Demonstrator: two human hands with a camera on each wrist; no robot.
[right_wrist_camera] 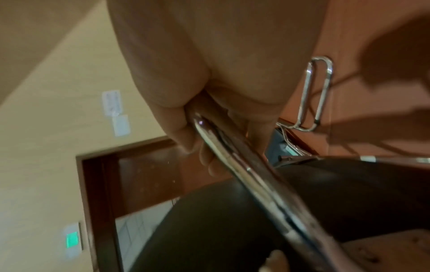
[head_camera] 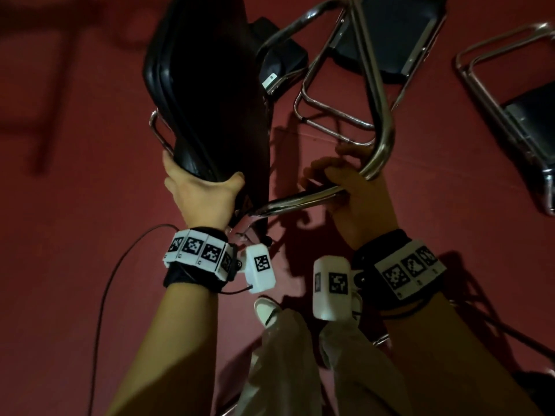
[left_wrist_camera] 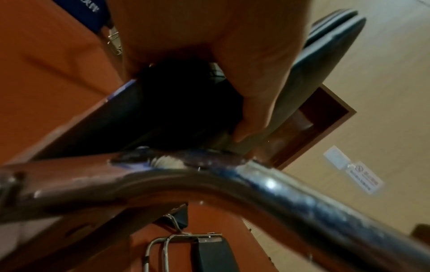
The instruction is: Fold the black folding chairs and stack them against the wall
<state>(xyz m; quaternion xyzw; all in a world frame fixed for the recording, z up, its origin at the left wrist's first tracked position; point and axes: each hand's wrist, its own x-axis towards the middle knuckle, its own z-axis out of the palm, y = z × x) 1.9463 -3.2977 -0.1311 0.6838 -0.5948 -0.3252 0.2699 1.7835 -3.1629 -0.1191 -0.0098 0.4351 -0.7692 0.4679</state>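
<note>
While gripped at both ends, half folded above the red floor [head_camera: 75, 205].

Left hand [head_camera: 201, 193] curled round black seat [head_camera: 210, 94], right hand [head_camera: 354, 193] wrapped round chrome tube [head_camera: 303, 199]; probably heavyish, stiff, slick metal, pinch-prone near seat hinge; other chairs [head_camera: 516, 115] beyond.

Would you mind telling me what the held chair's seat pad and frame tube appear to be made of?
Seat pad: probably black vinyl or leatherette over padding; smooth, faintly glossy, with rounded, ridged edges.
Frame tube: likely chromed steel; bright mirror highlights, though it looks scuffed and dull in the left wrist view.
</note>
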